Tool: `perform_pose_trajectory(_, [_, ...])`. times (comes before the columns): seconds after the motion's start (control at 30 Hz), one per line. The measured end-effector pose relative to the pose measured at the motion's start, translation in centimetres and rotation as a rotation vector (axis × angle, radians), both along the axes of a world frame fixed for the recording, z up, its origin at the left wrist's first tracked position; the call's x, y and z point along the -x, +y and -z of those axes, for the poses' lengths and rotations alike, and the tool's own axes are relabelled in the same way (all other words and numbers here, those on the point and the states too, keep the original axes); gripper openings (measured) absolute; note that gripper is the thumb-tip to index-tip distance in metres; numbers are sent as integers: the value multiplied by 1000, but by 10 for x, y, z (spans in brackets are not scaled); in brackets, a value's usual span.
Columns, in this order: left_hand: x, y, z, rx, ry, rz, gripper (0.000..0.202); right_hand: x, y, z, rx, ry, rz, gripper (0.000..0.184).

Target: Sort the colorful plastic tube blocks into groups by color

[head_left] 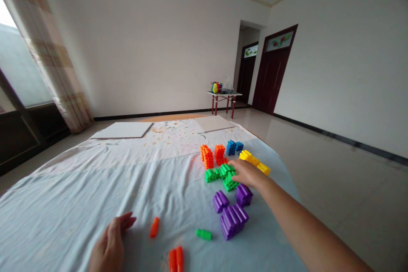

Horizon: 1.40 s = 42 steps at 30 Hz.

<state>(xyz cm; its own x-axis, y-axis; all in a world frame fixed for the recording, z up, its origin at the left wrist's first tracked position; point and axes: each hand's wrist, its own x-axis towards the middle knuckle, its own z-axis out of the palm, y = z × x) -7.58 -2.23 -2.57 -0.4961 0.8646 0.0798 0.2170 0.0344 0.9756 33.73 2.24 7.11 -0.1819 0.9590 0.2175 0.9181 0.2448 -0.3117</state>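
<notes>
My right hand reaches across the cloth, thumb and fingers around the edge of a stack of green plastic tubes. Part of that stack is hidden behind the fingers. My left hand rests on the cloth at the lower left, fingers loosely stretched and holding nothing. To its right lies a single orange tube. Two orange tubes are side by side at the bottom edge. A loose green tube lies left of the bundled purple tubes.
Beyond the green stack stand orange bundles, blue bundles and yellow bundles. Two flat white boards lie at the table's far side. A small table with bags stands by the wall. The cloth-covered table has a rounded right edge.
</notes>
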Motion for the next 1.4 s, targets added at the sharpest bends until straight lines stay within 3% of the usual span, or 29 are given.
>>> perform_pose_trajectory(0.17, [-4,-1,-4,-2,28,-10,48,23,-27,-33,-115,135,-30,33])
perform_pose_trajectory(0.27, [-9,-6,-9,-17,27,-21,51,60,-54,-50,-164,201,-136,28])
perform_pose_trajectory(0.33, [-12,-9,-12,-27,18,-21,54,92,-70,-52,-139,225,-258,28])
perform_pose_trajectory(0.5, [-14,-13,-13,-86,-32,-20,54,168,-82,-26,24,183,-483,32])
perform_pose_trajectory(0.7, [-13,-16,-13,-103,-51,1,53,229,-61,19,100,-1,-465,34])
perform_pose_trajectory(0.9, [-7,-12,-9,-59,-41,3,56,238,-51,41,69,-45,-415,22])
perform_pose_trajectory(1.03, [-3,-8,-4,-58,-48,16,54,226,-57,34,27,-14,-494,32])
perform_pose_trajectory(1.17, [-2,-6,-3,-45,-51,16,53,217,-64,26,90,-74,-540,37])
perform_pose_trajectory(1.4, [-2,-6,-7,-19,-56,-22,58,221,-65,31,134,-96,-393,29])
